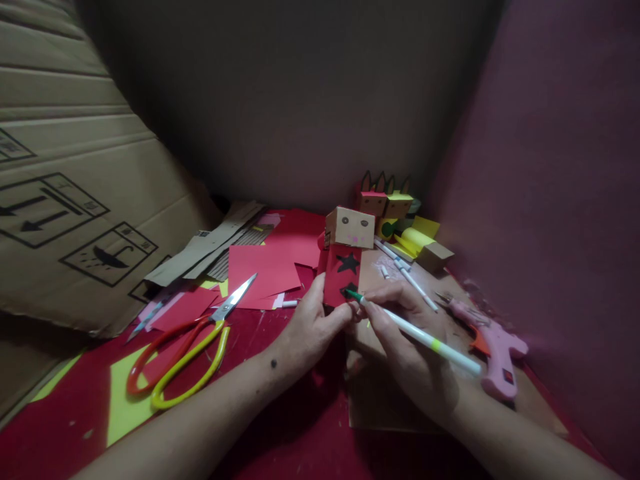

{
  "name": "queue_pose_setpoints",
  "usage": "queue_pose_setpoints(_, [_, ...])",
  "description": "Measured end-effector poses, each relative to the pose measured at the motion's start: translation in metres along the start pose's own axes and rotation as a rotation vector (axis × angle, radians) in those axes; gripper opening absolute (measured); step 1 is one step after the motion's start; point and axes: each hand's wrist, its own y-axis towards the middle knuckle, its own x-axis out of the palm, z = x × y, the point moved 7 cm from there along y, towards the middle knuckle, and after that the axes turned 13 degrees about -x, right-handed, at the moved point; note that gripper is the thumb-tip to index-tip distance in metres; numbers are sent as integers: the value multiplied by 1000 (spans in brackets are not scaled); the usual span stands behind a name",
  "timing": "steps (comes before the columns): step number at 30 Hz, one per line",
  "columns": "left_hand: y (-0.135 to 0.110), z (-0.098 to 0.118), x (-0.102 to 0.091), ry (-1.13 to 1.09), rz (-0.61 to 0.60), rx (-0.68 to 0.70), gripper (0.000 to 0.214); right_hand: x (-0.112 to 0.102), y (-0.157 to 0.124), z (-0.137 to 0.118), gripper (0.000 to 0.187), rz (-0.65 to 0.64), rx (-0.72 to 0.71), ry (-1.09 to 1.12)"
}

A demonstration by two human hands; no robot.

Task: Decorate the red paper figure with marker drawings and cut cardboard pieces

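Note:
My left hand [320, 311] is closed around the lower part of a cardboard figure [342, 270]. The figure has a box head with drawn eyes and pink marks, and a red body bearing dark stars. Between the fingers of my right hand [407, 327] is a white felt-tip marker [430, 341] with a green tip. That tip touches the lower star on the red body, or lies very close to it. My left fingers partly cover the bottom of the figure.
Scissors [220, 327] with red and yellow handles lie left, among red paper [265, 270] and cardboard strips [200, 250]. A pink glue gun [495, 353] rests right on a cardboard sheet [390, 407]. More figures [385, 203] stand behind; a large carton [65, 180] is at left.

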Motion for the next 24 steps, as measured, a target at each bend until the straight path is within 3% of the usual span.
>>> queue_pose_setpoints(24, [2, -1, -2, 50, 7, 6, 29, 1, 0, -3, 4, -10, -16, -19])
